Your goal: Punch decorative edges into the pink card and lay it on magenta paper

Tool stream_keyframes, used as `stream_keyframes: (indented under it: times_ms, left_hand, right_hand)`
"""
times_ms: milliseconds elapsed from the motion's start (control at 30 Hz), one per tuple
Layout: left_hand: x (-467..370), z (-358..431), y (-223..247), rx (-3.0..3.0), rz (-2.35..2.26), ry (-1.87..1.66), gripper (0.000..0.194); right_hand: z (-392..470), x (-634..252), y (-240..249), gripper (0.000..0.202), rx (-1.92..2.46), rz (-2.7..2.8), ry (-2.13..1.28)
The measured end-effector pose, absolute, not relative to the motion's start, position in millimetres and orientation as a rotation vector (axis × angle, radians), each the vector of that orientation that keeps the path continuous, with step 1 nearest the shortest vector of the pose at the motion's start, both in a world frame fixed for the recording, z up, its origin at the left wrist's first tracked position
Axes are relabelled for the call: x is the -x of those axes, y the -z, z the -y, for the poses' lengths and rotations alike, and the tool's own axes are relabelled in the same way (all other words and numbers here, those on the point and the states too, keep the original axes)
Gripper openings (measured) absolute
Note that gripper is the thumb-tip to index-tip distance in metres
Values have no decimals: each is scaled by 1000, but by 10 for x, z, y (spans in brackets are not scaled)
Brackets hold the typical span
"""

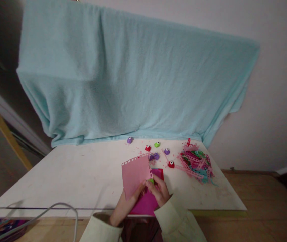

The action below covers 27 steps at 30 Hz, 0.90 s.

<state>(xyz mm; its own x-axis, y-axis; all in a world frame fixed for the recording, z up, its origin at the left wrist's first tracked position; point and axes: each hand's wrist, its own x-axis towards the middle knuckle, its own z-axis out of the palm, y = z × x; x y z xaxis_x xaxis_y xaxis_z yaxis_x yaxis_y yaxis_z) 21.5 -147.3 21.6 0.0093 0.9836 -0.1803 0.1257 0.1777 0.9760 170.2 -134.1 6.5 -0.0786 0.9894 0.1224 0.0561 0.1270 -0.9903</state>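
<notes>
A light pink paper sheet (135,174) is held up over the white table, with a row of punched holes along its top and right edges. My left hand (133,198) grips its lower part. At the sheet's right edge, my right hand (160,191) is closed on a small green punch (151,180). Magenta paper (146,204) lies beneath both hands. Beyond the sheet sit several small punches, among them a red one (171,164), a purple one (167,151) and another green one (157,144).
Tangled punched paper strips (196,161) pile up at the right of the white table (65,178). A light blue cloth (138,77) hangs behind. A grey cable (57,204) loops at the front left. Tiny pink scraps lie around the punches.
</notes>
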Motion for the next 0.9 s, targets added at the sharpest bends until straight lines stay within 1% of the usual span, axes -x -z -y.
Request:
stream_keyframes:
  times_ms: [100, 300, 467, 633, 900]
  left_hand:
    - [-230, 1476, -238, -1219, -1342, -965, 34]
    - [-233, 1481, -234, -1195, -1312, -981, 38]
    - [-211, 1474, -206, -1204, -1341, -965, 37]
    - [-196, 1481, -213, -1234, -1324, -971, 31]
    - [-253, 1453, -274, -1126, -1405, -974, 43]
  right_hand:
    - [1348, -1729, -39, 37, 1109, 1324, -1179]
    - [1328, -1724, -19, 37, 1074, 1310, -1240]
    - [1330, -1712, -55, 36, 1113, 1328, -1194]
    - [1357, -1730, -112, 35, 1138, 1329, -1201]
    - [1311, -1680, -76, 36, 995, 1334, -1270]
